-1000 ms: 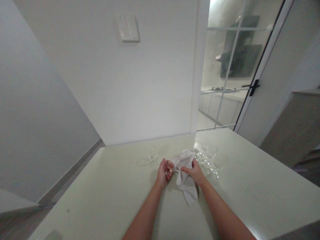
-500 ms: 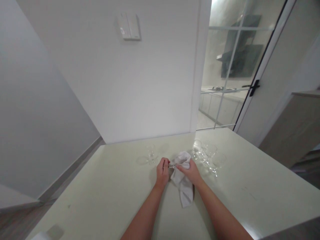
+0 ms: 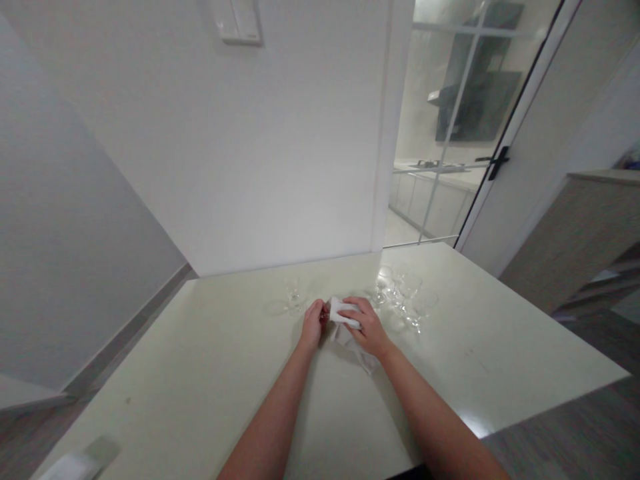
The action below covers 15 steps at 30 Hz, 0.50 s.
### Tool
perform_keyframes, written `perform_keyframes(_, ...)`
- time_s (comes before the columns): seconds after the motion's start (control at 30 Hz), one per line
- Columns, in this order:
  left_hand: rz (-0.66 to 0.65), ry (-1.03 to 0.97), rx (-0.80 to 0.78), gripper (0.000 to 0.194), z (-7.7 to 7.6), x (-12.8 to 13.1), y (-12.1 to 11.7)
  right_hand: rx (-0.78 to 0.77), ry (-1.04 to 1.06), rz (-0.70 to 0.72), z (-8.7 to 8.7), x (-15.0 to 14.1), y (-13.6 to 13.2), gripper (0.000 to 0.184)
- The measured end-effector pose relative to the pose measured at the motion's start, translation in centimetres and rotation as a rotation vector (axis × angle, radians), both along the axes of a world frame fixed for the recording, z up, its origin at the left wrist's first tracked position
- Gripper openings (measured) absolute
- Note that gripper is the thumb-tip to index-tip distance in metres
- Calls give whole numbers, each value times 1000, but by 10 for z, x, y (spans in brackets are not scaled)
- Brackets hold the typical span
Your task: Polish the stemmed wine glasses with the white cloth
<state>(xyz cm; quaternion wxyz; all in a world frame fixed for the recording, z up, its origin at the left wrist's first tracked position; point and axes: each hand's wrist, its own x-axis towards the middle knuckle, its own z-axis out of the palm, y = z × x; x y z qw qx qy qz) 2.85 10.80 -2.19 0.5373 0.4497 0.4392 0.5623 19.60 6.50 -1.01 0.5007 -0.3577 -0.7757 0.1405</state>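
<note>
My left hand (image 3: 312, 324) is closed on the narrow end of a small clear glass (image 3: 325, 312), mostly hidden by the fingers and cloth. A white cloth (image 3: 354, 349) is wrapped round the rest of it, one end hanging towards the table. My right hand (image 3: 369, 327) grips the cloth from the right, fingers laid over its top. Beyond my left hand, a single clear stemmed glass (image 3: 293, 297) stands on the table. Several similar glasses (image 3: 411, 287) are grouped to the right, just past my right hand.
The pale glossy table (image 3: 200, 387) meets a white wall (image 3: 280, 167) at its far edge. A white object (image 3: 73, 467) lies at the near left corner. Behind the table's right side is a glass-paned door (image 3: 425, 153) with a black handle (image 3: 497, 162).
My right hand has turned over, its fingers now across the top of the cloth. The cloth is bunched closer round the glass, beside my left hand. The camera view has tilted down.
</note>
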Motion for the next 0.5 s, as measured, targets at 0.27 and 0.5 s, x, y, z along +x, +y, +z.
perform_keyframes(0.27, 34, -86, -69, 42, -2, -2, 4, -208, 414, -30, -5, -10, 6, 39)
perform_keyframes(0.5, 52, -44, -41, 43, 2, 1, -1, -481, 711, -149, -12, -12, 13, 37)
